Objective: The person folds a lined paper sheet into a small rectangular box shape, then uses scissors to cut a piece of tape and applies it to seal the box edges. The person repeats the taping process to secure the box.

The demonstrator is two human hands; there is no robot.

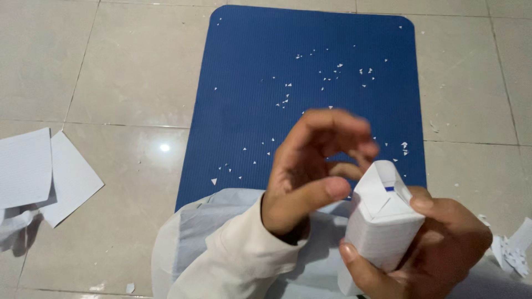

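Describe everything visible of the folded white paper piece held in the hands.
The folded white paper piece looks like thin lined sheet paper folded into a thick, narrow packet, its top end creased into a point with a small blue mark. It is tilted, tip away from the person. The right hand grips it from below, thumb and fingers on its sides. The left hand hovers curled beside its tip; contact cannot be told.

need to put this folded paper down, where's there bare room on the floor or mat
Free: the tiles left of the blue mat, between it and the white sheets; also the tiles right of the mat. The mat's upper left is nearly bare. Crowded: scraps on its centre-right, cuttings by the right hand, holding the folded paper.
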